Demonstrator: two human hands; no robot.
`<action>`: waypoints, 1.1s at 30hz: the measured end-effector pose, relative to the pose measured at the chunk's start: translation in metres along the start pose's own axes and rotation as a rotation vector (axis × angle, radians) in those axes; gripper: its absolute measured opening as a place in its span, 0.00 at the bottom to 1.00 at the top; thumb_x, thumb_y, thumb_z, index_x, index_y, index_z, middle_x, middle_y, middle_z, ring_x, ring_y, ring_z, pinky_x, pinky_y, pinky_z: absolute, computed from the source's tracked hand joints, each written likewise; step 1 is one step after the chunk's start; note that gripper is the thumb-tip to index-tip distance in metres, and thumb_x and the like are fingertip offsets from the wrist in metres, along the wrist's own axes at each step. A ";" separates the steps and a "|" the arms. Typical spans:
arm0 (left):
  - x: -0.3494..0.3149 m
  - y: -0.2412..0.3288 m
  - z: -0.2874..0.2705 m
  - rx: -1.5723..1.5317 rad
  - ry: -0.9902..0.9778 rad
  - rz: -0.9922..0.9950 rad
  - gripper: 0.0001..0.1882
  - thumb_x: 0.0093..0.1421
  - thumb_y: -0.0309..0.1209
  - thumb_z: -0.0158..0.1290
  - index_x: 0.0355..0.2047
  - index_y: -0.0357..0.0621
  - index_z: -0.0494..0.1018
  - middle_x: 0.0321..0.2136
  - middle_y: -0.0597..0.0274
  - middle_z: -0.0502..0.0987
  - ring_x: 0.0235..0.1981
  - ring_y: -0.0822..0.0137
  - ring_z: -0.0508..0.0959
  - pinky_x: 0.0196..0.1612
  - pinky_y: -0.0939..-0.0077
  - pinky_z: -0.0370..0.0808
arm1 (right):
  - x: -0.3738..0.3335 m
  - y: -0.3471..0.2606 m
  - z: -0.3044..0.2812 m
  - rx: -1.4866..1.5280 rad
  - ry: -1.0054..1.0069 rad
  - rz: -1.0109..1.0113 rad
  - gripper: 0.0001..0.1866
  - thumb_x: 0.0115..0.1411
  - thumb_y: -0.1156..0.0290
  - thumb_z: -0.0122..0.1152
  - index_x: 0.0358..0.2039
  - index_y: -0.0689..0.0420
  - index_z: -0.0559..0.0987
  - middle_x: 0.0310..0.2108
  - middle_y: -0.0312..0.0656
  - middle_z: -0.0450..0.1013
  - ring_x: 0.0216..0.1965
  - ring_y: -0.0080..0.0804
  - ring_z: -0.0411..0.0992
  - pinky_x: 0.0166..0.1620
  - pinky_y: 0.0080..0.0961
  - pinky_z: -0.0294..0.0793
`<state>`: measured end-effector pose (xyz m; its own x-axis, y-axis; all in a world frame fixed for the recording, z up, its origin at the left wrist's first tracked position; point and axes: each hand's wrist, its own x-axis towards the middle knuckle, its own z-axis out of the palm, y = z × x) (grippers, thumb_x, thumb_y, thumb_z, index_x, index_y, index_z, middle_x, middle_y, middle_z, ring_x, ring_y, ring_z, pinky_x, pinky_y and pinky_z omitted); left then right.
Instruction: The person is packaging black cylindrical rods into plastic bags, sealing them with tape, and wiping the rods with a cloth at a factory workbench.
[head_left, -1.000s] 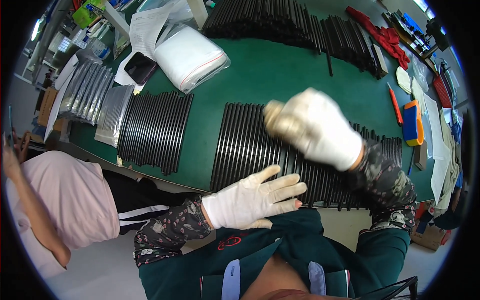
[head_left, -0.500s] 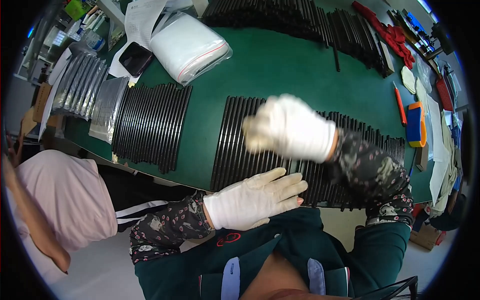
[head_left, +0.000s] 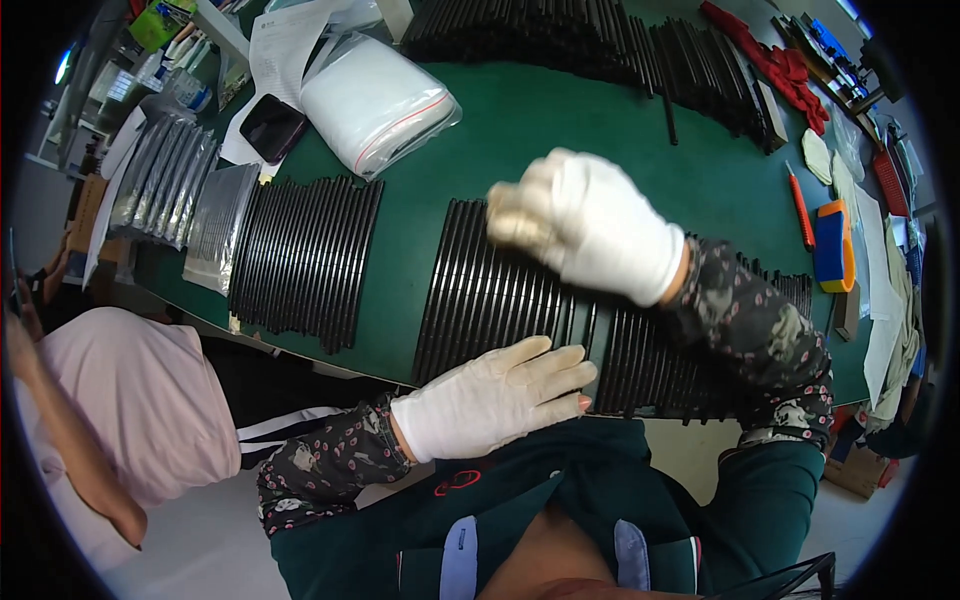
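Note:
A row of slim black rods (head_left: 470, 285) lies side by side on the green table in front of me. My left hand (head_left: 495, 395), in a white glove with one bare fingertip, lies flat over the near ends of these rods, fingers stretched and slightly apart. Over the far ends hovers or rests my right hand (head_left: 590, 225), also gloved, its fingers curled together. Whether it holds anything is hidden beneath it. To the right of a narrow gap, more black rods (head_left: 635, 365) continue the row, partly covered by my right forearm.
Left of the row lies another group of black rods (head_left: 305, 265), beside bagged ones (head_left: 220, 225). A phone (head_left: 272, 128) and a white plastic-wrapped bundle (head_left: 375, 100) sit behind. Rod piles (head_left: 530, 35) line the far edge. A red pen-like tool (head_left: 800, 210) lies right. A person (head_left: 130, 390) is at left.
My right hand has moved up, away from me, along the rods. The left hand and the rods under it have shifted slightly left, and a gap now shows within the row.

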<state>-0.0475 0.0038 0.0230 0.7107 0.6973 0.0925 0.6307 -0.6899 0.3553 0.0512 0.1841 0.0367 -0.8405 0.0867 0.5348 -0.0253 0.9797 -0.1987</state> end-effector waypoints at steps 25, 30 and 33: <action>-0.004 0.006 -0.012 -0.010 -0.063 -0.075 0.30 0.43 0.38 0.64 0.47 0.48 0.69 0.53 0.59 0.64 0.58 0.57 0.63 0.60 0.61 0.61 | 0.002 0.010 0.007 -0.271 -0.184 0.117 0.10 0.56 0.61 0.58 0.33 0.53 0.78 0.25 0.37 0.73 0.30 0.34 0.73 0.35 0.30 0.72; -0.012 0.013 -0.010 -0.018 0.100 -0.199 0.36 0.35 0.40 0.67 0.45 0.39 0.68 0.50 0.54 0.66 0.56 0.54 0.66 0.58 0.60 0.64 | -0.020 0.041 -0.037 -0.087 0.198 0.435 0.09 0.53 0.68 0.60 0.33 0.57 0.78 0.29 0.44 0.73 0.35 0.43 0.72 0.39 0.35 0.72; 0.008 0.023 -0.014 -0.046 0.186 -0.211 0.38 0.34 0.41 0.67 0.46 0.38 0.67 0.50 0.52 0.67 0.56 0.53 0.66 0.58 0.59 0.64 | -0.041 0.041 -0.055 -0.117 0.200 0.431 0.10 0.53 0.68 0.60 0.35 0.57 0.77 0.29 0.44 0.73 0.35 0.43 0.72 0.39 0.35 0.72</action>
<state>-0.0319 -0.0034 0.0448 0.4932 0.8511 0.1799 0.7407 -0.5193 0.4262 0.1147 0.2303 0.0516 -0.6404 0.5104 0.5739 0.3724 0.8599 -0.3492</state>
